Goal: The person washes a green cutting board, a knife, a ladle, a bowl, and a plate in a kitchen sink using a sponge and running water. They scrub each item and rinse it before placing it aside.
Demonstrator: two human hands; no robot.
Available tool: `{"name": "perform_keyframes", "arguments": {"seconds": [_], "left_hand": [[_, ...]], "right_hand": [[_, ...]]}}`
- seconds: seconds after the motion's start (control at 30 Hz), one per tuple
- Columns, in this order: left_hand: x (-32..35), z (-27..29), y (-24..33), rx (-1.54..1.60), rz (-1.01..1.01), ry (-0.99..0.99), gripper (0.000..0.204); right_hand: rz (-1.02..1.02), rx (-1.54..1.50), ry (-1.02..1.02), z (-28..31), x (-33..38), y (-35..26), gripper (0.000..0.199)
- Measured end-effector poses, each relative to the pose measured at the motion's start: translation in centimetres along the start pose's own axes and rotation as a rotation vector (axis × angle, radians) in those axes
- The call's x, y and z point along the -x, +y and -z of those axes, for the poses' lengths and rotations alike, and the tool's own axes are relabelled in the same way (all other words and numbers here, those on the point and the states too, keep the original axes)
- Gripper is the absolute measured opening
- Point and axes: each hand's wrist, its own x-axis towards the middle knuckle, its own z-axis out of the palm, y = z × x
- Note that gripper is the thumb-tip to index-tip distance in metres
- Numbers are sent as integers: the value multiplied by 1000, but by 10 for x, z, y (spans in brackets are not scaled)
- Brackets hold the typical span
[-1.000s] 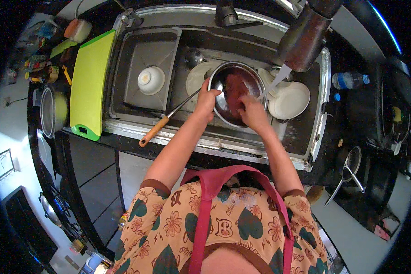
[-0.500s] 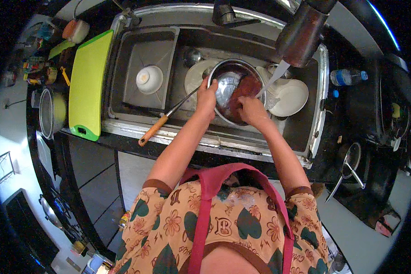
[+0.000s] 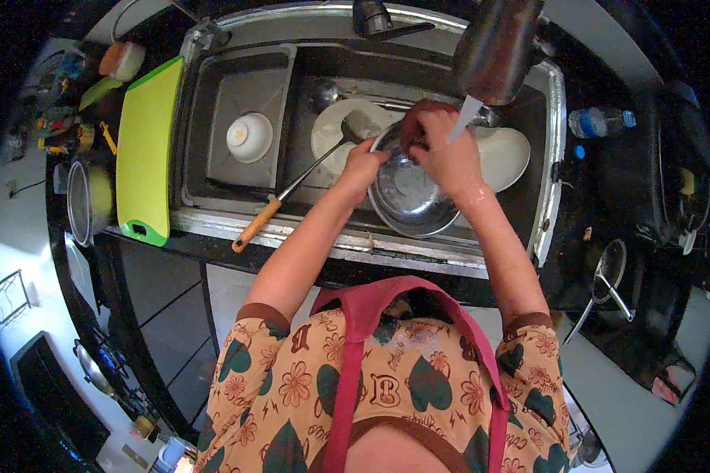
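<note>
My left hand (image 3: 361,169) grips the left rim of a shiny metal bowl (image 3: 420,195), which is tilted over the right basin of the sink. Bent over the bowl's far rim, my right hand (image 3: 452,154) closes on a dark reddish scrubbing pad (image 3: 424,117), partly hidden by the fingers. A pale stream of water (image 3: 467,117) falls from the dark faucet (image 3: 497,55) onto or just beside the right hand. Left of the bowl, a wooden-handled spatula (image 3: 258,224) leans across the sink's front edge, its head on a white plate (image 3: 328,135).
White dishes (image 3: 503,158) lie right of the bowl. A white bowl (image 3: 249,138) sits in the left basin. A green cutting board (image 3: 151,150) stands along the sink's left edge. On the right counter are a water bottle (image 3: 601,122) and a strainer (image 3: 610,272).
The bowl has tipped and shifted slightly nearer me. My right hand has moved from inside it up to its far rim with the pad. More of the spatula's head shows.
</note>
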Motion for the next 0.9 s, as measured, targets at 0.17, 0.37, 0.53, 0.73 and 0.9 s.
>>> {"name": "perform_keyframes", "arguments": {"seconds": [0.17,0.37,0.53,0.73,0.9], "left_hand": [[15,-25,22,-368,-273,9,37],[29,-32,58,-109,-522,182,36],[25,-49,46,-152,-886,357,31],[36,-3,36,-375,-945,501,34],[35,10,64,-925,-736,238,26]], "right_hand": [[316,79,-37,-28,-15,53,48],[-423,-504,376,-53,5,83,43],[-1250,-1658,478,-115,53,21,37],[-907,-1285,260,-127,60,55,31],[49,-120,224,-17,14,40,33]]}}
